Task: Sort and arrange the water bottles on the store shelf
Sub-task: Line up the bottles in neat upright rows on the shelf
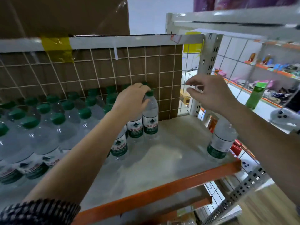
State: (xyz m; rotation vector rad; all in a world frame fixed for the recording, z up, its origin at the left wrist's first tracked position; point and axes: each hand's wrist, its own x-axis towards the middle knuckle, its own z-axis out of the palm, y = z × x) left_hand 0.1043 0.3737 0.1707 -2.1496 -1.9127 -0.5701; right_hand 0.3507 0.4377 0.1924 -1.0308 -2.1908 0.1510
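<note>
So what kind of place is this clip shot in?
Most likely a small shop: rows of green-capped water bottles stand on a metal shelf with an orange front edge, and racks of packaged goods show through the wire mesh on the right.

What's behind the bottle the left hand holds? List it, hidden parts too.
Behind the bottle, a white wire grid backed by brown cardboard. The left hand covers the bottle's neck and whatever stands just left of it.

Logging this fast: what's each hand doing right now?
Left hand: gripping the neck of the water bottle at the right end of the back row.
Right hand: open in the air, holding nothing.
</note>
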